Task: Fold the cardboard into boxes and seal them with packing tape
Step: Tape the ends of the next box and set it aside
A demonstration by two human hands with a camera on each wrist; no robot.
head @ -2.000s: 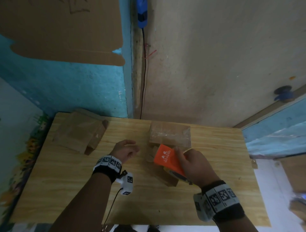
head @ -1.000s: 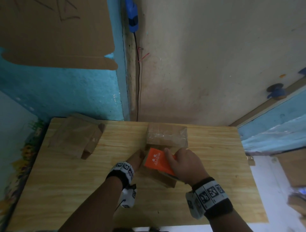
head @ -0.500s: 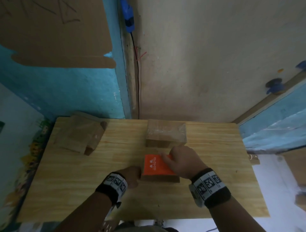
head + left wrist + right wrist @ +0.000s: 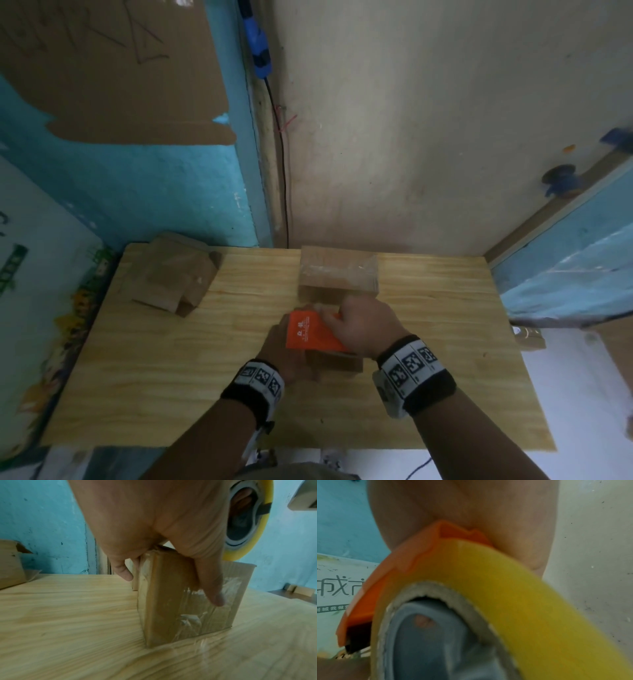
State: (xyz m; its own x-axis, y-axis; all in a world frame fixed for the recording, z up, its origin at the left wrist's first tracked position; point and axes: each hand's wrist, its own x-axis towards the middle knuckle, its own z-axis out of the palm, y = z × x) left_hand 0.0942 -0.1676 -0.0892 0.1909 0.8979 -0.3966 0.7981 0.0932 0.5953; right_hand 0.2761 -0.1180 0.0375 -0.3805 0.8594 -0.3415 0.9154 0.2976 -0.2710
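Small brown cardboard box [image 4: 180,599] stands in my left grip [image 4: 284,349]; above it my right grip [image 4: 363,325] holds the orange tape dispenser [image 4: 308,330] with its yellow roll [image 4: 513,588]

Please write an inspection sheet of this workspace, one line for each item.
Surface: wooden table, bare grain.
Job's things: small box under the hands, clear tape on its side; orange tape dispenser above it; taped box behind; open cardboard boxes at far left.
Clutter: nothing seen.
Hands: left hand holds the small box; right hand grips the dispenser.
Cables: black wire down the wall.
Surroundings: blue and beige walls.
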